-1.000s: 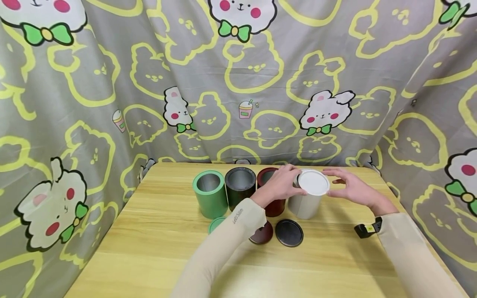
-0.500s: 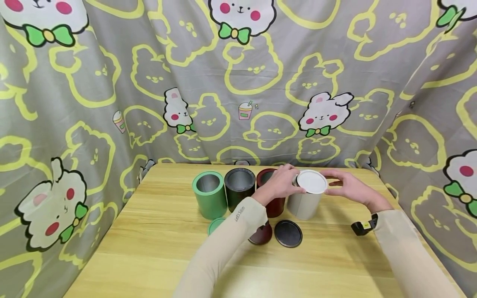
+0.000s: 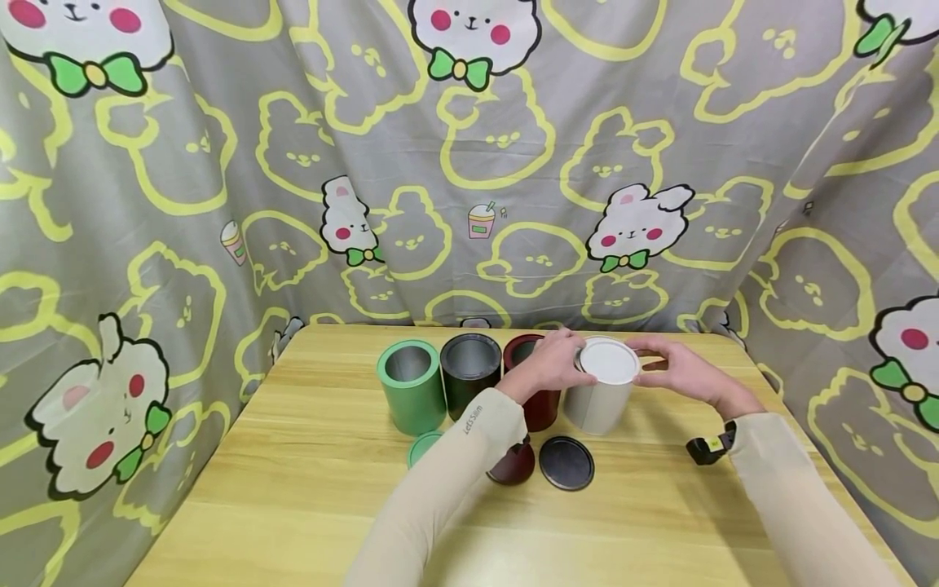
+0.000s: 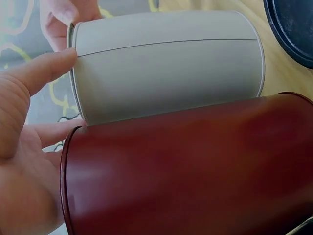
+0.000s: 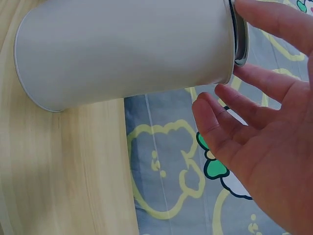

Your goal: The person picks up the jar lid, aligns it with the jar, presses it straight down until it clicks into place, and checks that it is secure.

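A white can (image 3: pixel 597 408) stands upright at the right end of a row of cans, with a white lid (image 3: pixel 610 361) at its top. My left hand (image 3: pixel 553 359) holds the lid's left edge between thumb and fingers, reaching over the dark red can (image 3: pixel 544 412). On the opposite side, my right hand (image 3: pixel 682 375) pinches the lid's edge. In the right wrist view the lid's rim (image 5: pixel 240 39) shows at the mouth of the can, slightly askew with a dark gap. From the left wrist, the thumb touches the rim beside the white can's seamed wall (image 4: pixel 166 73).
An open green can (image 3: pixel 413 399) and an open black can (image 3: pixel 469 391) continue the row leftward. In front lie a green lid (image 3: pixel 423 447), a dark red lid (image 3: pixel 513 466) and a black lid (image 3: pixel 567 463). A patterned curtain (image 3: pixel 411 269) hangs behind the wooden table (image 3: pixel 293 489).
Both hands keep their hold on the white lid. The lid and the right hand have shifted slightly left over the white can. The other cans and lids stay put.
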A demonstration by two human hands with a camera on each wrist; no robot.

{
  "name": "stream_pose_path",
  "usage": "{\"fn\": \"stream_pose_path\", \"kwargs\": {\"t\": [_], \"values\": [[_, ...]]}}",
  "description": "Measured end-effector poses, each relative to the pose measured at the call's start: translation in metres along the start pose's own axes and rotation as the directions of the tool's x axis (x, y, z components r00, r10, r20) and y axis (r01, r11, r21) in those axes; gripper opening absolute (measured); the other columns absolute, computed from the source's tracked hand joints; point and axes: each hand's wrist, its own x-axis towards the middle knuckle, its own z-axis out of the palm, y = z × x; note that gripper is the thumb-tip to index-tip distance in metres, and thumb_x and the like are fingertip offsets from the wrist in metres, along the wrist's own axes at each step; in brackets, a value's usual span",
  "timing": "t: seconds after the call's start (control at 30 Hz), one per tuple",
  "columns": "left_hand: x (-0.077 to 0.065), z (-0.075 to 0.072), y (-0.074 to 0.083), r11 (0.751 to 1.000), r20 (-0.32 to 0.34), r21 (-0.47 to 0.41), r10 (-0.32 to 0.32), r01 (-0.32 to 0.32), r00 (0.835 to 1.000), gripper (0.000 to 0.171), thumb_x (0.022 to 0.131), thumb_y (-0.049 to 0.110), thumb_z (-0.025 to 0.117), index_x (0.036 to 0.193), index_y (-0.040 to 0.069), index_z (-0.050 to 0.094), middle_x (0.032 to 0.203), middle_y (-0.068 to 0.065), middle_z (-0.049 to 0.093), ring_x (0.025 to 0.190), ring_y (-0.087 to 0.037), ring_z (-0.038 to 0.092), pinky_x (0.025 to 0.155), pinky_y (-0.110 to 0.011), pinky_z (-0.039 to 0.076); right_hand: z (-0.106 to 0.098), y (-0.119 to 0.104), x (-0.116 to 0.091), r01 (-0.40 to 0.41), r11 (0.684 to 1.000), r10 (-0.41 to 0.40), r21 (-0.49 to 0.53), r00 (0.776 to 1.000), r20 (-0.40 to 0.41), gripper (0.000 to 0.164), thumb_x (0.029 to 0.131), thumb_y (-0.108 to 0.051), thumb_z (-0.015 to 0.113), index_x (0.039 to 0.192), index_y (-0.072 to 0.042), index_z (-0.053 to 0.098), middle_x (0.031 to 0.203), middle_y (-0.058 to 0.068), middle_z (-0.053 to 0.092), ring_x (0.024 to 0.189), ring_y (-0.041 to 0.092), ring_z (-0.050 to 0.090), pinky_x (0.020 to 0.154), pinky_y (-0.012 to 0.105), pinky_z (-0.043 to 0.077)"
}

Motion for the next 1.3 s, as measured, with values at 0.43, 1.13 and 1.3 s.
{"fn": "stream_pose_path", "kwargs": {"t": [0.43, 1.13, 1.3], "values": [[0.0010, -0.0011, 0.0004, 0.999, -0.002, -0.030, -0.012, 0.012, 1.000, 0.052, 0.086, 0.047, 0.064, 0.126, 0.014, 0.059, 0.130, -0.002, 0.051, 0.115, -0.018, 0.046, 0.090, -0.033, 0.038, -0.0014, 0.0054, 0.0026, -0.085, 0.995, 0.084, 0.042, 0.996, 0.027, 0.060, 0.085, -0.012, 0.071, 0.135, 0.006, 0.044, 0.127, 0.025, 0.051, 0.114, 0.041, 0.051, 0.082, 0.026, 0.049], [0.0040, -0.0009, 0.0002, 0.998, 0.022, -0.011, -0.062, 0.063, 0.998, 0.053, 0.086, 0.052, 0.062, 0.126, 0.018, 0.060, 0.129, 0.000, 0.051, 0.110, -0.017, 0.044, 0.087, -0.033, 0.036, -0.0044, 0.0029, 0.0043, -0.138, 0.990, 0.137, 0.024, 0.990, 0.039, 0.060, 0.088, -0.018, 0.069, 0.136, 0.006, 0.043, 0.133, 0.027, 0.046, 0.118, 0.043, 0.048, 0.084, 0.037, 0.049], [0.0037, -0.0007, -0.0001, 0.998, 0.021, 0.002, -0.058, 0.058, 0.998, 0.052, 0.086, 0.052, 0.061, 0.125, 0.018, 0.060, 0.129, 0.000, 0.051, 0.109, -0.017, 0.044, 0.085, -0.032, 0.036, -0.0039, 0.0014, 0.0042, -0.149, 0.989, 0.149, -0.002, 0.988, 0.045, 0.059, 0.089, -0.018, 0.067, 0.137, 0.006, 0.042, 0.134, 0.027, 0.045, 0.118, 0.044, 0.047, 0.087, 0.043, 0.048]]}}
